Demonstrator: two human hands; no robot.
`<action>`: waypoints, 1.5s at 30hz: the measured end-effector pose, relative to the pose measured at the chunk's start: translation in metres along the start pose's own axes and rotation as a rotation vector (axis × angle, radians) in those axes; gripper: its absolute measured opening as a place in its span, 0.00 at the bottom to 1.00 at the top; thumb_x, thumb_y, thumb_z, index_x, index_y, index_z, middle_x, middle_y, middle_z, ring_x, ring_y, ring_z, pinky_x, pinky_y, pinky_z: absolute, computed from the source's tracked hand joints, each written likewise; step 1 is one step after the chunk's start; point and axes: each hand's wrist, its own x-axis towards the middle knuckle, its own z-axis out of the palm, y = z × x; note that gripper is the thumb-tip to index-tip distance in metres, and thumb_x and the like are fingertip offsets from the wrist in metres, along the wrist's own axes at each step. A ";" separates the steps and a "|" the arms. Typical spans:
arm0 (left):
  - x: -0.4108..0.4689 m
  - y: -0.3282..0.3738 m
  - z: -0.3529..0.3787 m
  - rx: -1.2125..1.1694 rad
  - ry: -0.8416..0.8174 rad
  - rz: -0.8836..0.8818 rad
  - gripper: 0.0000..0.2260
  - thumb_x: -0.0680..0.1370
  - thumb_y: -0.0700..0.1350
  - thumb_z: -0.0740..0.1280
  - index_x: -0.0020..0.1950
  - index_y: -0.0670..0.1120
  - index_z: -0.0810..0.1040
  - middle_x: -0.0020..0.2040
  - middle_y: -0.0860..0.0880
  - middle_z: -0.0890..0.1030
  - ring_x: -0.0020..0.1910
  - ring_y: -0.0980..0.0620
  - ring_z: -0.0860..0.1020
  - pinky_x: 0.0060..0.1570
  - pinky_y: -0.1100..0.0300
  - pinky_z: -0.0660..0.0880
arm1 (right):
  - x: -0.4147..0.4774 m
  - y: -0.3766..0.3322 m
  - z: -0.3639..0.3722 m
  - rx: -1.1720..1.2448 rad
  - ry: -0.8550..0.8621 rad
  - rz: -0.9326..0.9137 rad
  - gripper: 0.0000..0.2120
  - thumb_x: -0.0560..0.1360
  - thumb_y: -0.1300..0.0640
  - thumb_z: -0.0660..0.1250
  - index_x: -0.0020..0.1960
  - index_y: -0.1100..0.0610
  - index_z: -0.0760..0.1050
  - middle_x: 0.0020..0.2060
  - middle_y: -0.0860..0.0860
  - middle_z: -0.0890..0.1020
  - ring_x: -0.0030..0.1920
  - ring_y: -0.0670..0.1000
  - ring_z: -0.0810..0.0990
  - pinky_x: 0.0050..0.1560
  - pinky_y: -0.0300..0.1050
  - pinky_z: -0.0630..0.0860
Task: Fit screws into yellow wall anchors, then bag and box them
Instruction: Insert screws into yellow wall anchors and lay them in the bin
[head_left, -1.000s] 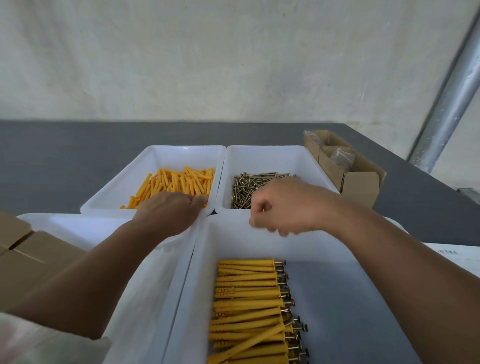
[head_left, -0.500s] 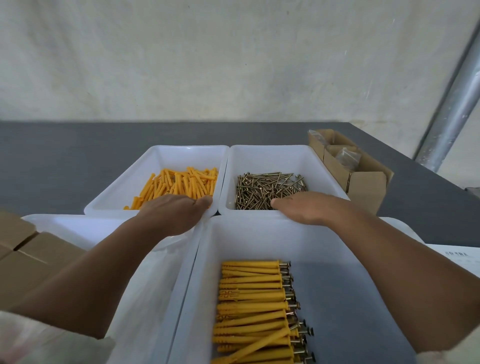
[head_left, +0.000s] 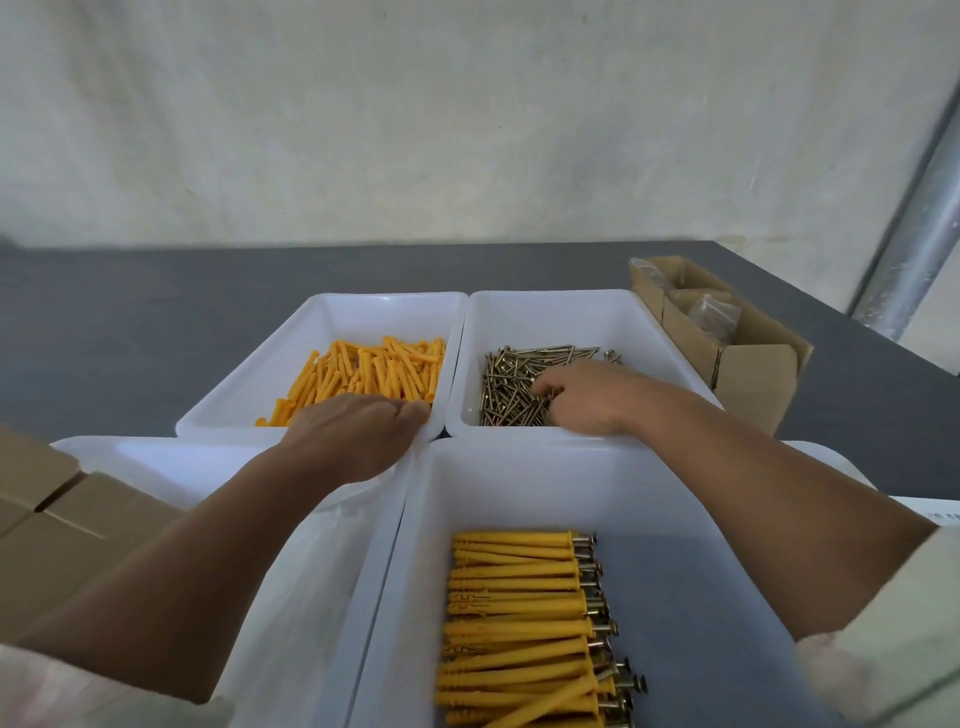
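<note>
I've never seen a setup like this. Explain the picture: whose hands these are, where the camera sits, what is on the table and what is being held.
There is no machine here. A person works with bare hands, and the one camera is worn on their head, looking forward and down. The left hand lies curled at the near rim of a white bin of loose yellow wall anchors. The right hand reaches into the next bin, with its fingers among the screws. Whether either hand has gripped a piece cannot be seen. The nearest bin holds finished anchors with screws fitted. A cardboard box stands at far right and more boxes at near left, all on the grey table.
</note>
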 end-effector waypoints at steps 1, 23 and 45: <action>0.000 0.000 0.000 0.000 -0.004 0.001 0.22 0.82 0.58 0.44 0.56 0.57 0.77 0.58 0.52 0.79 0.55 0.49 0.74 0.49 0.54 0.70 | 0.006 -0.002 0.000 0.005 -0.007 -0.024 0.26 0.75 0.57 0.59 0.72 0.42 0.68 0.74 0.50 0.67 0.72 0.55 0.65 0.68 0.49 0.64; 0.007 -0.003 -0.002 0.003 -0.053 -0.008 0.16 0.82 0.58 0.47 0.47 0.56 0.72 0.51 0.57 0.76 0.51 0.53 0.71 0.38 0.58 0.61 | 0.007 0.012 -0.020 -0.297 -0.155 -0.168 0.20 0.76 0.62 0.63 0.61 0.43 0.78 0.58 0.47 0.74 0.53 0.51 0.74 0.49 0.44 0.73; -0.012 -0.002 -0.023 -0.177 -0.087 0.003 0.15 0.82 0.47 0.55 0.42 0.41 0.75 0.46 0.45 0.77 0.47 0.48 0.72 0.50 0.57 0.67 | -0.075 0.006 -0.006 1.187 0.601 -0.049 0.11 0.81 0.52 0.59 0.44 0.42 0.75 0.36 0.51 0.82 0.36 0.56 0.85 0.31 0.47 0.81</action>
